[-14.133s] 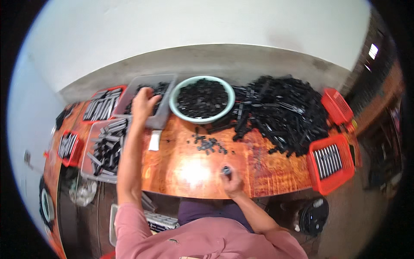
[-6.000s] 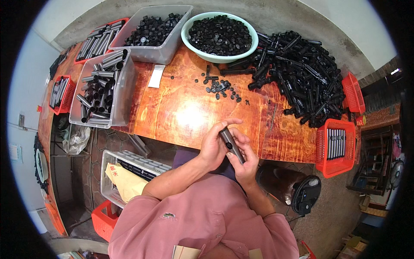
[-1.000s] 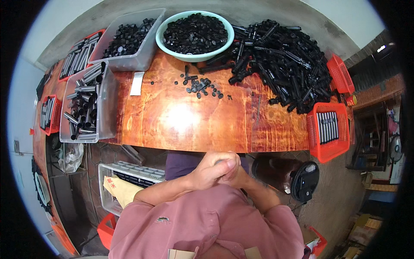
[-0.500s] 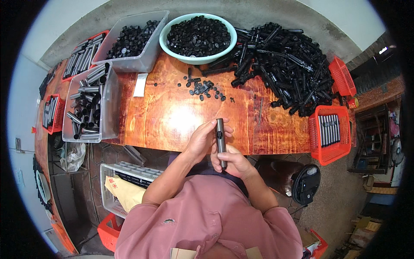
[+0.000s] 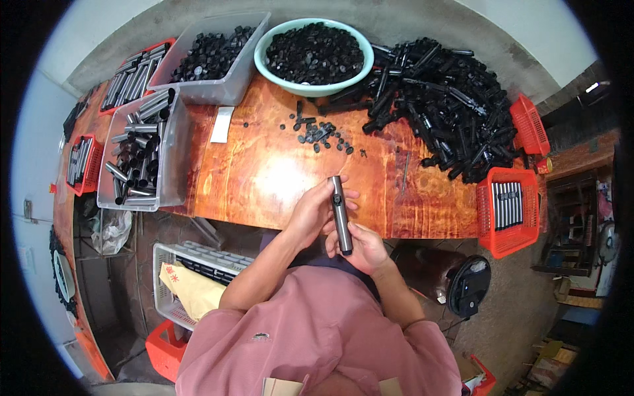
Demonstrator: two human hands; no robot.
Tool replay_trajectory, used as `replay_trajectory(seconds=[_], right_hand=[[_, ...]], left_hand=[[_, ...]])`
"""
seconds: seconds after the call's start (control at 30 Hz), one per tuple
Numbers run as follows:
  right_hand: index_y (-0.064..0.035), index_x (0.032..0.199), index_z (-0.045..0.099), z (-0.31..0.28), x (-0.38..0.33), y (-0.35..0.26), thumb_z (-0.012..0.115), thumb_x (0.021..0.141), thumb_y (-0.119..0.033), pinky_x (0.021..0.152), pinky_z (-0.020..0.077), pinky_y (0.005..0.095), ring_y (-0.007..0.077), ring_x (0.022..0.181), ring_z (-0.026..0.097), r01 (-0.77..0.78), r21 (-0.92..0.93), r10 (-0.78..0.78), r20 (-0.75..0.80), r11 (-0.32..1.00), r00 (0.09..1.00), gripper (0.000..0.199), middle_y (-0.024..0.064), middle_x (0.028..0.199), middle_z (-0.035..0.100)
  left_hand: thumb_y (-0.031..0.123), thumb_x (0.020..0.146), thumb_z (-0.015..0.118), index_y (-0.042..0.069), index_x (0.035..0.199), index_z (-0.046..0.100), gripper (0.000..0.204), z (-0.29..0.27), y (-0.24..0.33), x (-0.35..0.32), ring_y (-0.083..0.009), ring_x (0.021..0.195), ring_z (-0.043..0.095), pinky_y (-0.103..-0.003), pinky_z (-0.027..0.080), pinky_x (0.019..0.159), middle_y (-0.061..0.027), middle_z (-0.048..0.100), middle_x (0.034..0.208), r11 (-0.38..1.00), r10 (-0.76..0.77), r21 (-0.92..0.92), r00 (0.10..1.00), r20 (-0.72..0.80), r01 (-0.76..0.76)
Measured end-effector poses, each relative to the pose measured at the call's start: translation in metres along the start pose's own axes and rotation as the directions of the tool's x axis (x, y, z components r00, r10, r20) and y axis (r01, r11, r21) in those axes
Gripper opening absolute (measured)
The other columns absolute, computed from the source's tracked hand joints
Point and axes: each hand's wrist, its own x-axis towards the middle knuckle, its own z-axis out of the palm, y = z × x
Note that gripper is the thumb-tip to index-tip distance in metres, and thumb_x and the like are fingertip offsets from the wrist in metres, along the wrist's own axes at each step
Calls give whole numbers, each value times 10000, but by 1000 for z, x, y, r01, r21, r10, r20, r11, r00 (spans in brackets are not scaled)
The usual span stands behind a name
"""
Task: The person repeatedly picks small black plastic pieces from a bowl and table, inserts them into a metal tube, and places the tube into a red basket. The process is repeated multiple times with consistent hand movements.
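Above my lap, at the table's front edge, a slim grey metal tube with black ends and a small black piece near its top tilts slightly. My left hand grips its upper part, thumb along the side and fingertips showing beyond it. Lower down, my right hand also holds the tube, with fingers behind it and the thumb beside it. Small black caps lie scattered on the wooden table farther out.
A mint-green basin of black caps stands at the back, beside a big heap of black parts. Clear bins with tubes and caps are at left. A red basket of tubes sits at the right edge.
My right thumb has come off the tube's front to its side, uncovering the lower part. The view has shifted slightly.
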Motion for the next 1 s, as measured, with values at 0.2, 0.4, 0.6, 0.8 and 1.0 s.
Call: replay_trajectory(seconds=[0.2, 0.4, 0.6, 0.8, 1.0], right_hand=[[18, 1167, 642, 0, 8, -10, 416, 1077, -428, 747, 511, 303, 188, 835, 656, 9, -534, -90, -126, 845, 988, 508, 120, 948, 701], [13, 1085, 716, -2, 23, -55, 672, 939, -117, 745, 559, 301, 157, 841, 706, -12, -944, -506, -188, 331, 842, 201, 126, 954, 750], [26, 1021, 727, 16, 71, -110, 680, 881, -107, 797, 551, 370, 285, 894, 723, 5, -996, -612, 61, -92, 788, 199, 173, 968, 743], [13, 948, 715, 43, 164, -191, 609, 883, -70, 830, 554, 435, 365, 905, 702, 114, -919, -667, 354, -377, 656, 149, 206, 957, 714], [-28, 926, 780, 24, 272, -252, 618, 841, -26, 862, 558, 483, 408, 895, 712, -132, -830, -575, 251, -542, 778, 183, 237, 935, 730]], left_hand=[[258, 1030, 580, 15, 1433, 416, 498, -13, -8, -11, -242, 999, 688, -394, 594, 872, -135, 656, 1109, 992, 103, 88, 991, -84, -95], [277, 1056, 537, 31, 1330, 514, 369, -47, 2, 2, -142, 683, 567, -313, 484, 600, -64, 620, 901, 971, 172, -129, 963, -207, -201], [382, 1075, 445, 130, 1331, 532, 369, -75, -1, 13, -146, 712, 586, -304, 451, 646, -51, 644, 935, 952, 159, -252, 985, -68, -171], [308, 1069, 474, 98, 1239, 517, 274, -83, -4, 11, -178, 736, 616, -332, 503, 671, -117, 645, 975, 937, 247, -239, 967, -59, -254], [334, 1054, 503, 75, 1242, 518, 320, -76, 1, 11, -193, 757, 604, -353, 493, 697, -91, 637, 994, 942, 239, -223, 968, -74, -250]])
